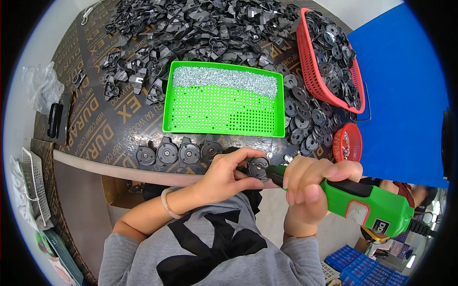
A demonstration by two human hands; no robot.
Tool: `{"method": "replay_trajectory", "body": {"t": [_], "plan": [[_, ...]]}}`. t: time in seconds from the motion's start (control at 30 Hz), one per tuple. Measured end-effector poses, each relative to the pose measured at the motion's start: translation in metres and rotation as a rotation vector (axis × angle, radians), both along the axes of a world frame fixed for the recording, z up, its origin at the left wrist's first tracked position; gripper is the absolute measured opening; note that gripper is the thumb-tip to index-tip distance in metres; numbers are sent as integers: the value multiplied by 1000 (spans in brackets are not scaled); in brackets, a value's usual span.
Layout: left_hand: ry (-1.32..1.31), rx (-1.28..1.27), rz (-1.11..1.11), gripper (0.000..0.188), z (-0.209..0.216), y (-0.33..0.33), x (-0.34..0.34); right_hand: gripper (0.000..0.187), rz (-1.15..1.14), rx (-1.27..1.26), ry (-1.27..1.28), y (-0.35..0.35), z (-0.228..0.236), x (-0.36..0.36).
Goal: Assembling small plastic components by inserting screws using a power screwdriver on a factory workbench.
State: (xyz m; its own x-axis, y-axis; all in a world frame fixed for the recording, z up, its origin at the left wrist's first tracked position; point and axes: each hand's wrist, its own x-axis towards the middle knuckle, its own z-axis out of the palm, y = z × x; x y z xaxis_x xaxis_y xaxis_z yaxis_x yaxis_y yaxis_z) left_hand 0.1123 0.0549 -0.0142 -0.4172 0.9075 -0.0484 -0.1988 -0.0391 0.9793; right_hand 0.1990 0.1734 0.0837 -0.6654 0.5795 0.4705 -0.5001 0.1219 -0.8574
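My left hand (232, 170) grips a round black plastic wheel part (258, 167) at the table's front edge, thumb and forefinger around its rim. In my right hand (312, 183) is a green electric screwdriver (365, 204), held sideways with its dark nose pointing left. Its tip meets the middle of the wheel part, or comes very close to it. To the left, several similar assembled parts (189, 153) stand in a row along the edge. A few small shiny metal pieces (287, 158) lie just right of the wheel part.
Behind my hands sits a green perforated tray (224, 134) with silver screws (224, 78) along its far side. Black brackets (191, 28) heap up at the back. Loose black discs (310, 121) spread on the right, beside a red basket (310, 62) of discs and a small red bowl (355, 138).
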Motion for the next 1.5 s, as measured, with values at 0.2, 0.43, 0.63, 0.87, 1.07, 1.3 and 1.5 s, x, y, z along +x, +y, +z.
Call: {"method": "replay_trajectory", "body": {"t": [0.2,0.43,0.63,0.87,1.07,1.3,1.5], "plan": [[32,0,7,54,2,0,-1,35,-1,15,22,-2,-2,-1],[26,1,3,53,0,0,-1,35,-1,13,18,-2,-1,-3],[39,25,18,53,-1,1,1,33,14,25,13,1,0,-1],[80,-18,24,51,1,-1,0,33,39,19,-35,1,0,-3],[109,-40,-6,50,3,-1,-2,33,77,-20,-45,4,-3,-3],[135,-71,10,50,2,-4,-1,38,223,-47,-23,10,-8,-5],[85,-16,51,55,-6,1,6,28,127,32,146,23,11,-21]]}}
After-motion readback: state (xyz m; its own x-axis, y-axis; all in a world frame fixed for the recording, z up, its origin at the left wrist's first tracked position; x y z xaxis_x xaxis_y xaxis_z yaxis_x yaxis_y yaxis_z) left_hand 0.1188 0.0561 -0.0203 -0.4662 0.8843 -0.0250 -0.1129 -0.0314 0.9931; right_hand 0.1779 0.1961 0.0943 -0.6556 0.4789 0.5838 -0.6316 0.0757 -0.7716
